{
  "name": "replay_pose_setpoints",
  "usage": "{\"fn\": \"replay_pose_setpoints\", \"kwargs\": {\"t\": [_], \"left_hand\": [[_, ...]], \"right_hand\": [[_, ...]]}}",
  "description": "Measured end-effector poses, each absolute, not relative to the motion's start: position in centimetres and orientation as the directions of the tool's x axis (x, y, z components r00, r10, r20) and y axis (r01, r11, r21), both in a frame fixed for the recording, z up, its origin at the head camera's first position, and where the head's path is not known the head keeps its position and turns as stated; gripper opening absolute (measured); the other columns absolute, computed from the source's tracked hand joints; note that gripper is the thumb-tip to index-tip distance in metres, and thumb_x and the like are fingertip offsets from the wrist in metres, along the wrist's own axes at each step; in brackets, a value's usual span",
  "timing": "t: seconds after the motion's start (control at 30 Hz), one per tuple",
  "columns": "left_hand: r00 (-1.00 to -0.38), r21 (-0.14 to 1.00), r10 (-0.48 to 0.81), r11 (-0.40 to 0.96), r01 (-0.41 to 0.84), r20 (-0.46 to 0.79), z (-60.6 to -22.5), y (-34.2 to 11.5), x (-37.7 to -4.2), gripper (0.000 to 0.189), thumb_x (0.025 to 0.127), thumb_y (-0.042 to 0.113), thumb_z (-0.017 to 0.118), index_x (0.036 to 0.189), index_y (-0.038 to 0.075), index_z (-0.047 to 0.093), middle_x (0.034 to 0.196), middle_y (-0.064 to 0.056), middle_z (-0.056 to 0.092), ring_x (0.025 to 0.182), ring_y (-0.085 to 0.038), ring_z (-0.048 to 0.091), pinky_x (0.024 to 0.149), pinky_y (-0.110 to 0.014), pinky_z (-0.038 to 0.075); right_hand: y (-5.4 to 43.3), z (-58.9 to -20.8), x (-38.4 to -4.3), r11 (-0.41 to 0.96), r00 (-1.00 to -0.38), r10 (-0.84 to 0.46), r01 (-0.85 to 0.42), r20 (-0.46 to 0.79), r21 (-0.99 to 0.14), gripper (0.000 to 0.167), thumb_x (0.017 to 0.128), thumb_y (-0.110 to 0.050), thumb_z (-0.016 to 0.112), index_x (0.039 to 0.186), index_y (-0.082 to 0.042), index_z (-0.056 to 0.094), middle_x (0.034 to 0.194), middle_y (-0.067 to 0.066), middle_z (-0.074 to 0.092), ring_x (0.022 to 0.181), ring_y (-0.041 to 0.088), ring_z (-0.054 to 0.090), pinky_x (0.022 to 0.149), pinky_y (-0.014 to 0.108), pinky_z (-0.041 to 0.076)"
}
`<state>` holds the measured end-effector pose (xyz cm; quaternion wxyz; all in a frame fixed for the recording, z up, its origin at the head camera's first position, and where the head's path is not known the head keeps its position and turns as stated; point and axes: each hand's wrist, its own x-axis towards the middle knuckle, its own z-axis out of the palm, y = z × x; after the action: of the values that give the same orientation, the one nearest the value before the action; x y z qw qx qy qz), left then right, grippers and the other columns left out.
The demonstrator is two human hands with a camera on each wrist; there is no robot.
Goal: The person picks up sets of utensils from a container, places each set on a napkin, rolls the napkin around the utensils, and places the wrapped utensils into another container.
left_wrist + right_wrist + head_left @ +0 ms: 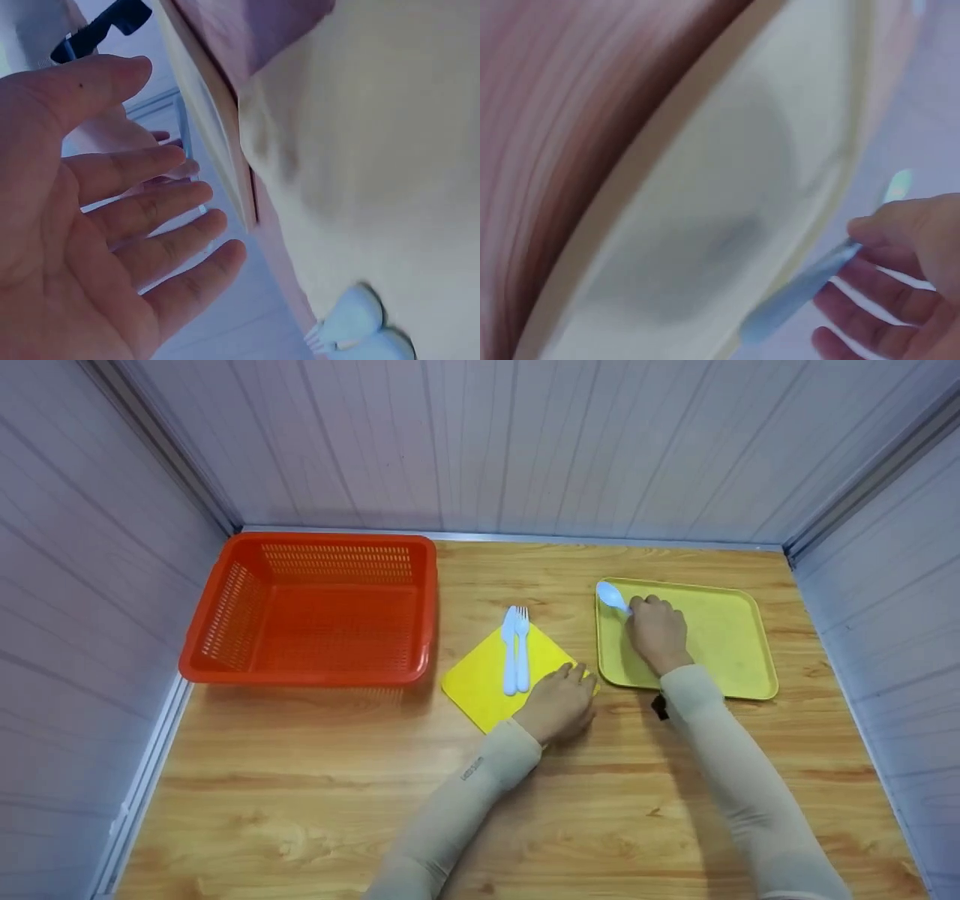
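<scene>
My right hand (pixel 660 634) pinches a light-blue plastic spoon (pixel 611 595) over the left part of a yellow tray (pixel 731 645). In the right wrist view the spoon's handle (pixel 799 296) sticks out below the thumb and forefinger. My left hand (pixel 559 703) reaches over the right corner of a yellow napkin (pixel 480 679); its fingers (pixel 157 210) are spread and hold nothing in the left wrist view. A light-blue knife (pixel 510 652) and fork (pixel 523 649) lie side by side on the napkin, their handles towards me.
A red slotted basket (pixel 345 622) stands at the back left of the wooden table (pixel 300 795). White panel walls (pixel 480 450) close off the back and both sides. The napkin lies between basket and tray.
</scene>
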<state>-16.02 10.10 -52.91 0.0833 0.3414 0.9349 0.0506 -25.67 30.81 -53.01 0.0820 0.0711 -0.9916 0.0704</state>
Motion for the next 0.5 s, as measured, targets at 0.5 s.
{"fn": "replay_pose_setpoints", "kwargs": {"t": [0.5], "left_hand": [[-0.876,0.205,0.459,0.881,0.427,-0.149,-53.2,2.6,-15.6,0.062,0.099,0.038,0.061,0.149,0.005,0.045,0.154,-0.02,0.038,0.139,-0.039,0.038,0.11,-0.048,0.038]], "right_hand": [[23.7,-52.7,-22.8,0.849,-0.996,-0.084,-0.058,-0.027,-0.525,0.021,0.093,-0.015,0.064,0.101,0.004,0.069,0.086,0.013,0.067,0.066,0.021,0.06,0.057,0.033,0.052]]}}
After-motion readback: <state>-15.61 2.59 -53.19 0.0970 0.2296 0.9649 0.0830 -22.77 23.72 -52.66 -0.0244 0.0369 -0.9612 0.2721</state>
